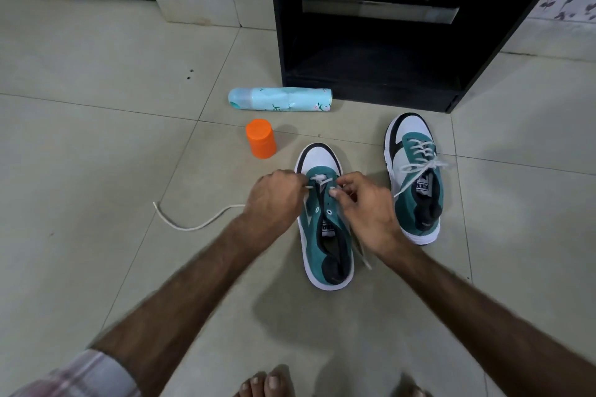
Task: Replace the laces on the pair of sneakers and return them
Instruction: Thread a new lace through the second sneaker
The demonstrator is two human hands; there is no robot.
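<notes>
both hands pinch a white lace at the toe end of the near sneaker (325,226): left hand (274,196) and right hand (364,203), fingers curled round it. the lace (193,226) trails left of the left fingers. beyond the fingertips stand an orange cup (261,138) and a lying blue spray can (280,99); right of them, the laced sneaker (416,177). pale floor tiles (96,138), black cabinet (371,42) behind.

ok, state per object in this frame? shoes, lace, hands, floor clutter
near sneaker: barely laced, upper eyelets empty
far sneaker: fully laced, tied
lace: free end trailing on the floor
left hand: pinching lace
right hand: pinching lace
spray can: lying on its side
orange cup: upside down
</notes>
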